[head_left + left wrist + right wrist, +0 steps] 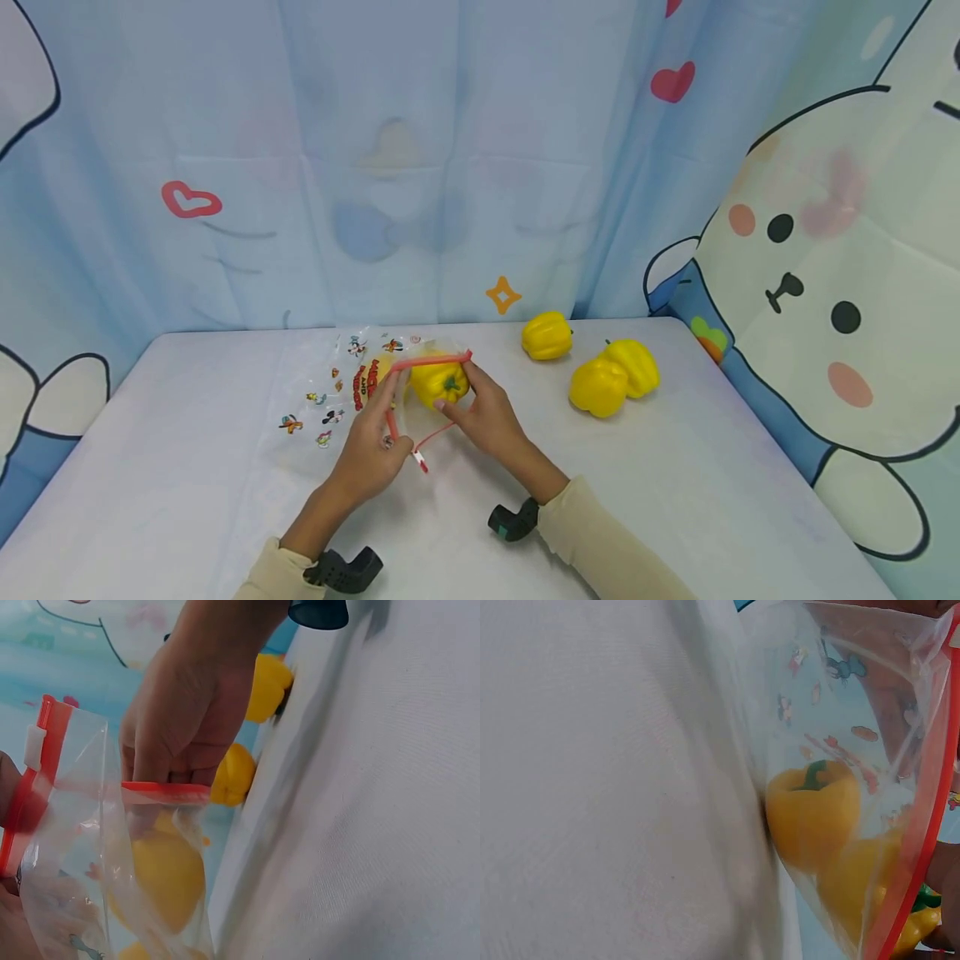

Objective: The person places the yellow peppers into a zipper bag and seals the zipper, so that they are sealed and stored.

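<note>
A clear plastic zip bag (330, 417) with a red zip edge and cartoon prints lies on the table with its mouth spread. My left hand (378, 446) pinches the bag's rim beside the white slider (34, 748). In the bag's mouth, my right hand (491, 421) holds a yellow bell pepper (435, 385) by its side, the thumb near the green stem. The right wrist view shows another yellow bell pepper (814, 817) deeper inside, seen through the plastic. Some of the right fingers are hidden behind the red edge.
To the right of the bag sit three loose yellow bell peppers: one farther back (546, 336), and two touching, a nearer one (597, 388) and its neighbour (636, 367). A white cloth covers the table (187, 467). Behind it hangs a blue cartoon curtain (450, 208).
</note>
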`<state>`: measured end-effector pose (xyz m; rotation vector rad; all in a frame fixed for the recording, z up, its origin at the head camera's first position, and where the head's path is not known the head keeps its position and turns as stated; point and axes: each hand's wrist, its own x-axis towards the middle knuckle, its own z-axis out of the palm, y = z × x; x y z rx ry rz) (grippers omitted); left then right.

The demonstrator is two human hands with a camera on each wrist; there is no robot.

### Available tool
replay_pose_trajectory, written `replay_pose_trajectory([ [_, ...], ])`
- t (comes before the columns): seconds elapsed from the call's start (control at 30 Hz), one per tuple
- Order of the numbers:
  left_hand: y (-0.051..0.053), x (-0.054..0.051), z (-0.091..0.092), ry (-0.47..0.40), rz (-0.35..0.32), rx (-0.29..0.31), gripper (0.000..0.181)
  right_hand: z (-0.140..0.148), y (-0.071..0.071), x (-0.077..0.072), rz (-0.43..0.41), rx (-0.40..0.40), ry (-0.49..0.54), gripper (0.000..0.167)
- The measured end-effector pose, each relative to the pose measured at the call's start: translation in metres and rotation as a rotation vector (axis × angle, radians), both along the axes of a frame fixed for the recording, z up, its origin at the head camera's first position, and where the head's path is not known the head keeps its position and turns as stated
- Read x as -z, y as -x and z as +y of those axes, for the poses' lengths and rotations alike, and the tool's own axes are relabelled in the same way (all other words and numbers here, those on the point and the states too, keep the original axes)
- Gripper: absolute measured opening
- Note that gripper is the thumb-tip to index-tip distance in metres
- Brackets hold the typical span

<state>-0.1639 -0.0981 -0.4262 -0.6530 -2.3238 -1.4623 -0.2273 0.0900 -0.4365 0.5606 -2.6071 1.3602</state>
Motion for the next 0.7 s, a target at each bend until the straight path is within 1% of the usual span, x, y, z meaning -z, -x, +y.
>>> replay_pose_trajectory([
  [0.13,0.0,-0.002,-0.002,-0.018,-0.011,-0.031,0.085,0.003,-0.002,-0.002,0.04,-0.026,0.028,0.07],
  [0.23,0.0,-0.004,-0.003,-0.043,-0.018,-0.04,0.085,0.005,-0.004,-0.005,0.069,-0.041,0.047,0.067],
  [0.33,0.0,-0.006,-0.004,-0.07,-0.028,-0.037,0.083,0.006,-0.006,-0.01,0.097,-0.047,0.068,0.064],
  [0.47,0.0,-0.011,-0.005,-0.118,-0.053,-0.016,0.081,0.008,-0.009,-0.015,0.148,-0.066,0.104,0.065],
  [0.53,-0.001,-0.013,-0.006,-0.149,-0.066,-0.002,0.081,0.009,-0.01,-0.016,0.155,-0.104,0.148,0.065],
  [0.6,-0.002,-0.016,-0.007,-0.17,-0.08,0.003,0.081,0.011,-0.01,-0.018,0.147,-0.149,0.213,0.064],
  [0.7,-0.002,-0.019,-0.009,-0.189,-0.103,0.005,0.081,0.014,-0.011,-0.02,0.119,-0.204,0.329,0.057],
])
